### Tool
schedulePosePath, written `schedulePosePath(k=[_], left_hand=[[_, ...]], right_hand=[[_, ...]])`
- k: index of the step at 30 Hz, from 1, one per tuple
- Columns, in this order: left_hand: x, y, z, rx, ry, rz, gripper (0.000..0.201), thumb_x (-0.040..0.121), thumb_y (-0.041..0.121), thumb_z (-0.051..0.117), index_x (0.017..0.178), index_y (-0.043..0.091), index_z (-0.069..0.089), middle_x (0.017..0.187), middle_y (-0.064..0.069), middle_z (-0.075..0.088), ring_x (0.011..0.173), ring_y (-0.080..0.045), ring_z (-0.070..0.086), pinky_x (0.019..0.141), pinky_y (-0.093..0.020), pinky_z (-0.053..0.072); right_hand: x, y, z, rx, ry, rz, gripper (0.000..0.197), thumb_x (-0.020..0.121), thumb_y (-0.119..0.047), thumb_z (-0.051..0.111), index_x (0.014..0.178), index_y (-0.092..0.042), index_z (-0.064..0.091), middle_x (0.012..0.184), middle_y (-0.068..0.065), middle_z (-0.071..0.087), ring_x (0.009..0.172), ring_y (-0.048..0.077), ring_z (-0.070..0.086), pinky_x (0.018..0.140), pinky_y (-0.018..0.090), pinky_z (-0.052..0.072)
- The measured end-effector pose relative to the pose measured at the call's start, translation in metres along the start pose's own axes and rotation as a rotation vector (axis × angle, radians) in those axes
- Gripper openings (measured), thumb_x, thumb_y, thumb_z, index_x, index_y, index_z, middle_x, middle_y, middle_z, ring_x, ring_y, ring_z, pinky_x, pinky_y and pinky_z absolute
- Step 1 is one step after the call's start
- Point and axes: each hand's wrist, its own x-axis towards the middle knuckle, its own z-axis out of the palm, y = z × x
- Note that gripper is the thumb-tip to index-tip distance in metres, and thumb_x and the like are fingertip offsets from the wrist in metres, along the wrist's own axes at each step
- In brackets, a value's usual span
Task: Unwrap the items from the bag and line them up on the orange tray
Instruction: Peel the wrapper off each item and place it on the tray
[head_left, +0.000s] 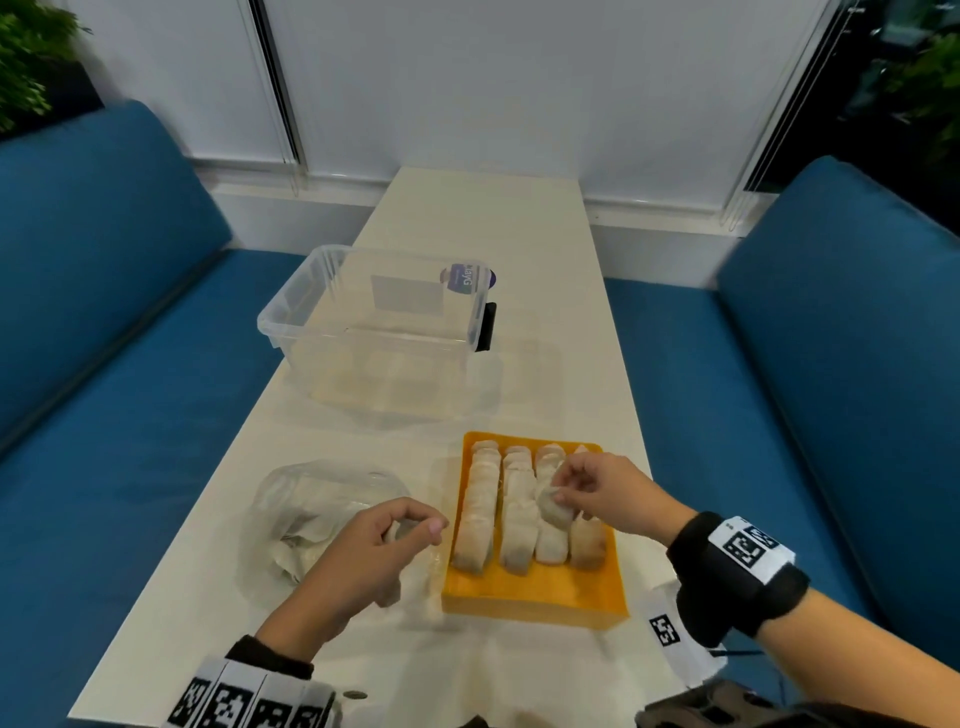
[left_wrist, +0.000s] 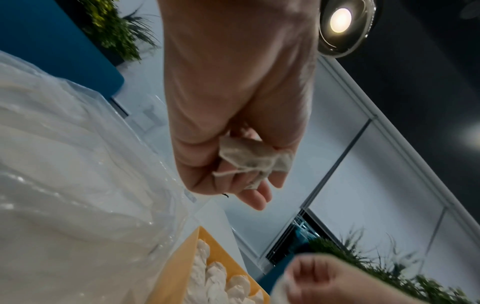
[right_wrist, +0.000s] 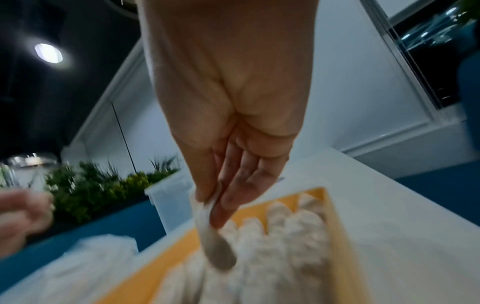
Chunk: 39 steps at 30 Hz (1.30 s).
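The orange tray (head_left: 535, 592) lies near the table's front edge. It holds several pale unwrapped items (head_left: 480, 514) lined up in rows. Above the third row my right hand (head_left: 558, 491) pinches one more pale item (head_left: 550, 509) between thumb and fingers. The right wrist view shows this item (right_wrist: 219, 253) hanging from my right hand (right_wrist: 215, 205) just over the rows in the tray (right_wrist: 166, 257). Left of the tray, my left hand (head_left: 415, 527) is curled round a crumpled wrapper (left_wrist: 252, 162), over the clear plastic bag (head_left: 322, 509).
A clear plastic bin (head_left: 374, 332) stands behind the tray and the bag, in the middle of the white table (head_left: 483, 218). Blue benches (head_left: 130, 415) run along both sides. A wall with blinds closes the far end.
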Motion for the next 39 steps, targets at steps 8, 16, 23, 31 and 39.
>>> schedulePosePath(k=[8,16,23,31,39], left_hand=[[-0.006,-0.001,-0.004,-0.052,0.048,-0.033,0.011,0.089,0.027,0.059,0.091,0.022,0.069,0.077,0.007,0.065,0.055,-0.013,0.041,0.043,-0.022,0.037],[-0.007,-0.001,-0.006,-0.039,0.028,-0.039,0.013,0.090,0.026,0.057,0.092,0.022,0.069,0.080,0.006,0.064,0.062,-0.011,0.044,0.044,-0.021,0.039],[-0.002,0.003,-0.006,-0.157,-0.068,-0.032,0.013,0.088,0.025,0.061,0.096,0.031,0.070,0.090,-0.007,0.062,0.067,-0.016,0.043,0.062,-0.028,0.042],[0.003,0.013,-0.010,-0.449,-0.134,-0.129,0.030,0.095,0.006,0.041,0.109,0.013,0.067,0.094,-0.007,0.066,0.072,-0.017,0.047,0.061,-0.022,0.047],[0.016,0.023,0.000,-0.741,-0.121,-0.233,0.036,0.093,0.007,0.035,0.110,0.006,0.067,0.092,-0.016,0.062,0.075,-0.020,0.054,0.059,-0.024,0.052]], right_hand=[[0.012,0.018,0.022,-0.055,-0.315,0.108,0.014,0.089,-0.010,0.061,0.084,-0.022,0.056,0.079,-0.005,0.058,0.059,0.008,0.061,0.061,0.017,0.052],[0.025,0.029,0.035,-0.416,-0.193,0.023,0.006,0.088,-0.020,0.056,0.092,-0.024,0.053,0.091,-0.005,0.053,0.082,0.014,0.051,0.064,0.017,0.036],[0.029,0.032,0.036,-0.486,-0.122,0.010,0.022,0.089,-0.020,0.056,0.109,-0.022,0.047,0.096,-0.002,0.052,0.082,0.015,0.050,0.071,0.023,0.041],[0.013,-0.002,0.018,-0.406,0.020,-0.167,0.038,0.089,-0.031,0.060,0.123,-0.025,0.043,0.105,-0.011,0.044,0.085,0.004,0.043,0.068,0.010,0.036],[-0.034,-0.089,0.044,-0.262,-0.044,-0.609,0.038,0.085,-0.049,0.060,0.109,-0.021,0.049,0.092,-0.016,0.045,0.075,-0.002,0.040,0.066,0.011,0.037]])
